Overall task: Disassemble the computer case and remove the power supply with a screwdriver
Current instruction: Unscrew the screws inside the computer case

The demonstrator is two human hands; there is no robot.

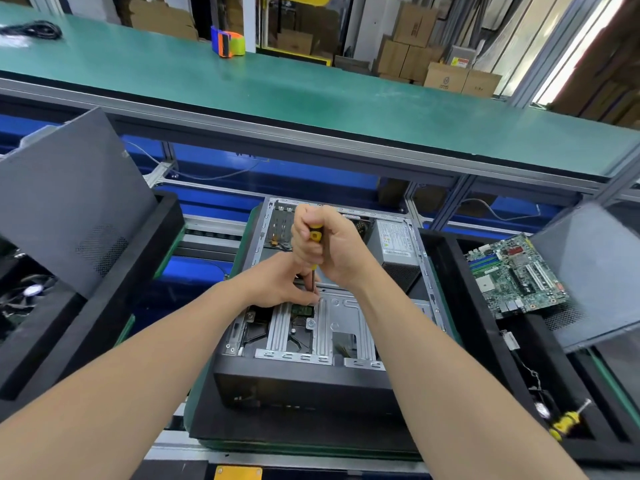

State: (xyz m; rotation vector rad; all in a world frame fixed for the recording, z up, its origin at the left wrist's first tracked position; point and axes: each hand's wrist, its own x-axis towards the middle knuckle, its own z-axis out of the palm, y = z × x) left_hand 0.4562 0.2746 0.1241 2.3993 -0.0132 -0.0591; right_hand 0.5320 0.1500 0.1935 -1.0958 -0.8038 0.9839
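An open computer case (346, 327) lies on its side in the middle, its metal frame exposed. The grey power supply (396, 245) sits in its far right corner. My right hand (332, 244) grips the yellow-and-black handle of a screwdriver (314, 258), held upright with the tip down on the drive bracket. My left hand (280, 282) pinches the shaft near the tip, fingers resting on the bracket. The screw under the tip is hidden by my fingers.
A black tray on the right holds a green motherboard (516, 275), a grey side panel (595, 268), cables and a second yellow screwdriver (568, 422). Another grey panel (69, 195) leans in the left tray. A green conveyor (311, 95) with a tape dispenser (227, 41) runs behind.
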